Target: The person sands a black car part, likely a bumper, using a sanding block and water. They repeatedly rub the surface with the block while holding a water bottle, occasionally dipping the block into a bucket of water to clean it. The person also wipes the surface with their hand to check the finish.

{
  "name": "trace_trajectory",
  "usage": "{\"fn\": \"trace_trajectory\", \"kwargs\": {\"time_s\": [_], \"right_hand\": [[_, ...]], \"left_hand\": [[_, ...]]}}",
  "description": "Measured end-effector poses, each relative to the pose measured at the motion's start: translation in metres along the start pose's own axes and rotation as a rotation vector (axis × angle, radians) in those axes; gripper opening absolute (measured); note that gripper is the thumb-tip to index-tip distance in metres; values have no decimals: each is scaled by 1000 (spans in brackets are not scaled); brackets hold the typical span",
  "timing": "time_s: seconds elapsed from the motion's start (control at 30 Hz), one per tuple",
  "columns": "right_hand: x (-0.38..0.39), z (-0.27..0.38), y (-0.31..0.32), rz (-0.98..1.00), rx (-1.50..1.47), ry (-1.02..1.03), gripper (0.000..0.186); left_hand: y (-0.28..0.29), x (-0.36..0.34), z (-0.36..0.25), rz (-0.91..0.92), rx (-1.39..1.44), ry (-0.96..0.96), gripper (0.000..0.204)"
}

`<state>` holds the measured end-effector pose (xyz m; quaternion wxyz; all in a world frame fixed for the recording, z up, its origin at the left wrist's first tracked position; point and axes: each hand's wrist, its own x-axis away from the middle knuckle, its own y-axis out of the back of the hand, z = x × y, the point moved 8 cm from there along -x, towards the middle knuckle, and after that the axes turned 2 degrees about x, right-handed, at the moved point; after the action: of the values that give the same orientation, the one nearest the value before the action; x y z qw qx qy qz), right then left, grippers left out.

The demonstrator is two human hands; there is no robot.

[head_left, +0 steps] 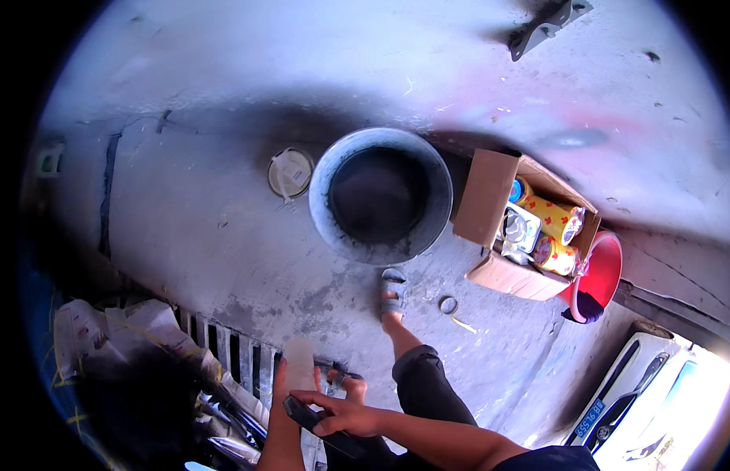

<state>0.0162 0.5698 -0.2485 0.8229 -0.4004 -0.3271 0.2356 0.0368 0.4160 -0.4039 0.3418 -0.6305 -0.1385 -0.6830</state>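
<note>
1. Right hand point(345, 416) – fingers clamped on a dark flat tool point(322, 424), low in the view, over the metal grate point(231, 349) at the near edge of the concrete floor point(208, 235).
2. Left hand point(290, 385) – fingers closed round a pale bottle point(299, 363), held upright, just beside the right hand and the tool.
3. Round grey tub point(380, 196) – mid floor, far side of the person's sandalled foot point(393, 293); inside looks dark, contents can't be told.
4. White round lid point(290, 173) – flat on the floor, just left of the tub, not touching.
5. Cardboard box point(486, 200) – right of the tub, flaps open, tilted; holds yellow patterned cans point(555, 220), a 2nd one lower down, plus a silvery packet point(520, 228).
6. Red bucket point(604, 271) – on its side behind the box, touching it; something dark at its mouth.
7. Small ring point(448, 304) – on the floor nr the foot, btwn foot and box.
8. White car point(655, 400) – bottom right corner, off the floor edge.
</note>
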Motion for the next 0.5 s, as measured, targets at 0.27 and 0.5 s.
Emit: {"fn": "trace_trajectory", "kwargs": {"time_s": [0.27, 0.5], "right_hand": [[45, 137, 223, -512, 23, 138, 78], [-28, 192, 404, -1060, -96, 57, 52]], "left_hand": [[-69, -18, -21, 40, 48, 22, 66], [-30, -49, -43, -52, 89, 28, 68]]}}
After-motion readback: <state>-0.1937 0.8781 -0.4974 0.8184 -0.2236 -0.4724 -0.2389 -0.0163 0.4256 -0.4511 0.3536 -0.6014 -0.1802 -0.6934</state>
